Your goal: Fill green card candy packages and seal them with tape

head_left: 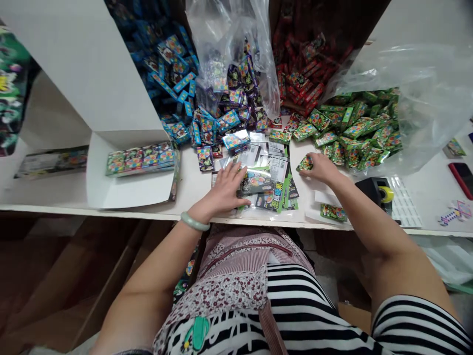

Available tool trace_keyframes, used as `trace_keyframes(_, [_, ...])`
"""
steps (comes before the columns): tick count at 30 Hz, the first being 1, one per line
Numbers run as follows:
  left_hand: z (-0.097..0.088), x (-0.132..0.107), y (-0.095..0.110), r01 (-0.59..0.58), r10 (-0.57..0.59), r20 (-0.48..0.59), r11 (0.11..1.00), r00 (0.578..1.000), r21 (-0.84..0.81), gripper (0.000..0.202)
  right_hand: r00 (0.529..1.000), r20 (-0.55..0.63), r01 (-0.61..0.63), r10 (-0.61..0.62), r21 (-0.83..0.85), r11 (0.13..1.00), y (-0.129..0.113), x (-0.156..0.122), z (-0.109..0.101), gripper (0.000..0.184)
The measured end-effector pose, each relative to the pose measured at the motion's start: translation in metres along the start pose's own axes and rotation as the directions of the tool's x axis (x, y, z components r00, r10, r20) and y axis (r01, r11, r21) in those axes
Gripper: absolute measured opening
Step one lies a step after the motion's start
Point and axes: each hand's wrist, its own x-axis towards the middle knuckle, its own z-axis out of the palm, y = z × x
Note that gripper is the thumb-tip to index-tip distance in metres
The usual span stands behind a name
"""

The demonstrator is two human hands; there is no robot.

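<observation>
My left hand [226, 191] lies flat with fingers spread on a stack of clear plastic sleeves holding printed cards [266, 183] at the front of the white table [55, 195]. A jade bangle [194, 223] circles that wrist. My right hand [322, 166] is closed in a pinch on a small green packet [305, 163], just right of the sleeves and near the pile of green packets [354, 129].
Piles of blue packets [173, 69], purple packets in a clear bag [236, 79] and red packets [305, 64] sit at the back. An open white box [125, 190] holds a row of packets at left. A tape dispenser [380, 191], sticker sheet [404, 207] and red phone [461, 178] lie right.
</observation>
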Motion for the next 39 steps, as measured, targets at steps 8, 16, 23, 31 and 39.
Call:
trace_keyframes(8, [-0.005, 0.003, 0.003, -0.086, 0.086, -0.129, 0.996, 0.988, 0.008, 0.095, 0.821, -0.318, 0.55, -0.474, 0.217, 0.806, -0.067, -0.049, -0.044, 0.074])
trace_keyframes(16, [-0.018, -0.017, -0.001, -0.178, 0.179, -0.206, 0.984, 0.962, 0.023, 0.1, 0.761, -0.202, 0.636, -0.617, 0.042, 0.771, -0.1, -0.062, -0.046, 0.07])
trace_keyframes(23, [-0.015, -0.023, -0.004, -0.204, 0.212, -0.2, 0.977, 0.957, 0.061, 0.101, 0.671, -0.025, 0.741, -0.741, 0.006, 0.671, -0.097, -0.072, -0.055, 0.059])
trace_keyframes(31, [-0.012, -0.028, 0.002, -0.27, 0.272, -0.131, 0.962, 0.953, 0.03, 0.097, 0.656, -0.013, 0.754, -0.755, 0.045, 0.655, -0.099, -0.066, -0.059, 0.054])
trace_keyframes(39, [-0.013, -0.023, 0.003, -0.227, 0.229, -0.139, 0.973, 0.963, 0.034, 0.097, 0.723, -0.083, 0.681, -0.686, 0.246, 0.689, -0.106, -0.062, -0.043, 0.084])
